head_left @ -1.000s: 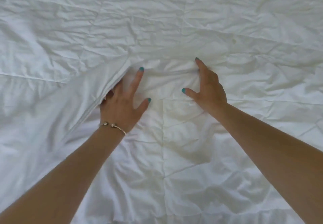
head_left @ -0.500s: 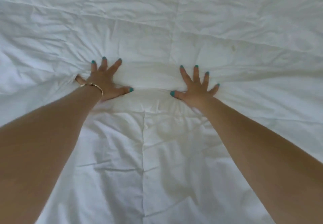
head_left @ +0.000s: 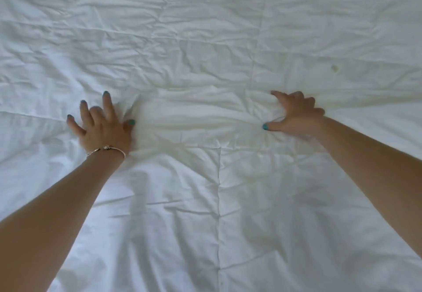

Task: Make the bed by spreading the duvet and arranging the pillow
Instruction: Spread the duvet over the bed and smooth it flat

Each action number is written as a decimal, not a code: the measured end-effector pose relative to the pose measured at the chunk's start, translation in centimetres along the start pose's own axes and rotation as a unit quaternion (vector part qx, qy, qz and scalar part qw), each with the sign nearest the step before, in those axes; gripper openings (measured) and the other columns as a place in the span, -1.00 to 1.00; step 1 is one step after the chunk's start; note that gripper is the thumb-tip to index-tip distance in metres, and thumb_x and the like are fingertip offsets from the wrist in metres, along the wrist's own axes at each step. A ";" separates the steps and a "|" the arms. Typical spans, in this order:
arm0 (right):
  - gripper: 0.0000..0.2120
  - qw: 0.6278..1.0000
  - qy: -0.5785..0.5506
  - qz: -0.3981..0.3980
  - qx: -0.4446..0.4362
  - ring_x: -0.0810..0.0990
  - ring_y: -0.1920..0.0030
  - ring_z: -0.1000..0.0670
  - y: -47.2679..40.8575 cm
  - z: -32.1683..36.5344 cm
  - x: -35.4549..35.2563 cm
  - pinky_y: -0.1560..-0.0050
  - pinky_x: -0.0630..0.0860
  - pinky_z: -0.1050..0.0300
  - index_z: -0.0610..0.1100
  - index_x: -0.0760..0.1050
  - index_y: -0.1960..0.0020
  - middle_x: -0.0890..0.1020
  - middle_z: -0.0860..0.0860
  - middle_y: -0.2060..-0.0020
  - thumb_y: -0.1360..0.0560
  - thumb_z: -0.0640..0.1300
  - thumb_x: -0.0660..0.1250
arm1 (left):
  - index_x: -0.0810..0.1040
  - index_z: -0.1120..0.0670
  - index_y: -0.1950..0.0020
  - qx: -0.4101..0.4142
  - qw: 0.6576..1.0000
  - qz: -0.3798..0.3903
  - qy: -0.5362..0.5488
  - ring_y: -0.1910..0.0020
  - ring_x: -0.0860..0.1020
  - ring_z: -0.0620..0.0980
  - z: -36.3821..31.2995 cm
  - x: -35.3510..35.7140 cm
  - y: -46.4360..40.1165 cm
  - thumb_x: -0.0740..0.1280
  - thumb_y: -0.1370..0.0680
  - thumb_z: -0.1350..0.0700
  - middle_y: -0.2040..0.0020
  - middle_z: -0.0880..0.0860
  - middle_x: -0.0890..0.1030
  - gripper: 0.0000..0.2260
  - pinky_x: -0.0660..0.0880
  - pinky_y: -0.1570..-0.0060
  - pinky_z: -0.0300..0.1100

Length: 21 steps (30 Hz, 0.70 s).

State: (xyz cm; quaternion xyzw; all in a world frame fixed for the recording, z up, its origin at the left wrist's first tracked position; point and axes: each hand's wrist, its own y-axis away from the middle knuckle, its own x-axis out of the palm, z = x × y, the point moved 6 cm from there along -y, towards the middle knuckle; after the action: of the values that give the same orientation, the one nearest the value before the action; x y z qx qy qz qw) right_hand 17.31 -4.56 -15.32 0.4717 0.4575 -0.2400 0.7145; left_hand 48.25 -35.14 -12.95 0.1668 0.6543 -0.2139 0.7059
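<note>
The white duvet (head_left: 219,40) fills nearly the whole frame, creased and quilted. Since half a second ago both hands have slid apart, and the bunched ridge between them is drawn flatter. The left hand (head_left: 102,125), at centre left, presses down with fingers splayed wide. The right hand (head_left: 294,113), at centre right, has its thumb out and fingers curled; whether they pinch cloth I cannot tell. Smoothing looks well along. No pillow is in view.
</note>
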 end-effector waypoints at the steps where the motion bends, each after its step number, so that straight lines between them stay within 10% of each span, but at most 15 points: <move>1: -0.12 1.000 0.016 0.006 0.007 0.21 -0.41 -0.22 0.2 -0.4 -0.3 -0.35 0.17 -0.21 0.22 0.09 -0.51 0.27 -0.05 -0.41 -0.32 0.36 0.41 | 0.19 0.16 -0.45 -0.020 0.999 0.033 0.002 -0.36 0.31 0.25 0.9 0.5 0.2 0.13 -0.60 -0.10 -0.31 0.31 0.38 -0.49 0.08 -0.37 0.20; 7: -0.64 0.967 -0.156 -0.192 0.053 0.48 -0.23 -0.23 0.0 -1.9 -5.6 -0.26 0.27 -0.07 -0.04 0.60 -0.15 0.60 -0.13 -0.13 -0.40 0.06 0.48 | 0.38 0.29 -0.18 0.131 0.983 -0.126 -0.002 -0.02 0.48 0.41 -0.7 -8.2 -8.8 0.21 -0.61 -0.01 -0.05 0.44 0.46 -0.64 0.29 -0.11 0.19; 11: -0.52 0.953 -0.166 -0.248 0.056 0.42 -0.27 -0.24 -1.4 -2.6 -2.8 -0.28 0.35 -0.10 -0.10 0.48 -0.27 0.47 -0.18 -0.24 -0.40 0.01 0.45 | 0.40 0.14 -0.24 0.236 0.955 -0.022 -0.178 -0.05 0.49 0.29 -4.8 -7.9 -14.7 0.18 -0.61 -0.05 -0.08 0.29 0.47 -0.68 0.30 -0.14 0.05; 17: -0.37 0.874 -0.178 -0.453 -0.015 0.28 -0.45 -0.18 -1.3 -3.0 1.5 -0.47 0.19 -0.12 -0.25 0.27 -0.47 0.31 -0.21 -0.45 -0.50 0.02 0.29 | 0.28 0.15 -0.35 0.023 1.000 -0.007 0.008 -0.32 0.27 0.25 -4.9 5.1 -11.4 0.10 -0.58 0.31 -0.29 0.33 0.30 -0.66 0.08 -0.36 0.26; 21: -0.38 0.881 -0.115 -0.459 0.007 0.31 -0.44 -0.07 -3.2 -2.9 2.4 -0.50 0.08 -0.01 -0.18 0.27 -0.49 0.32 -0.09 -0.48 -0.52 0.09 0.22 | 0.24 0.18 -0.24 0.054 0.998 -0.030 0.026 -0.23 0.31 0.41 -5.2 6.8 -12.9 0.24 -0.55 0.30 -0.18 0.43 0.32 -0.69 0.19 -0.24 0.42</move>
State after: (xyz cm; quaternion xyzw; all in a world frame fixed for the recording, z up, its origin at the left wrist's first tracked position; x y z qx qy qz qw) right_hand 14.69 -3.14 -19.35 0.1830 0.5358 -0.5970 0.5684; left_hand 37.47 -44.01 -19.59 0.1907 0.6647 -0.2656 0.6717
